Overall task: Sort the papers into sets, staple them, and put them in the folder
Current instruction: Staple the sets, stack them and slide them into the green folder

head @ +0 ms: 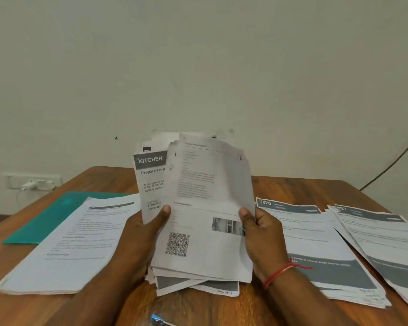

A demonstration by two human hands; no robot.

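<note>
both hands, left hand (pixel 141 228) and right hand (pixel 260 231), grip a loose bundle of papers (pixel 198 208) upright on the desk (pixel 292 187); fanned sheets could slip and mix with the sorted piles (pixel 325 245).

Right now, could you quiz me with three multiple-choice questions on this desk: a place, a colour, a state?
1. Where is the folder?
A) at the left of the table, partly under a paper pile
B) in the hands
C) standing against the wall
2. What colour is the folder?
A) red
B) green
C) black
3. How is the held stack?
A) flat, untouched
B) inside the folder
C) gripped by both hands
Answers: 1 A, the paper pile overlaps its edge. 2 B, it is teal-green. 3 C, the left hand and right hand clasp its sides.
</note>
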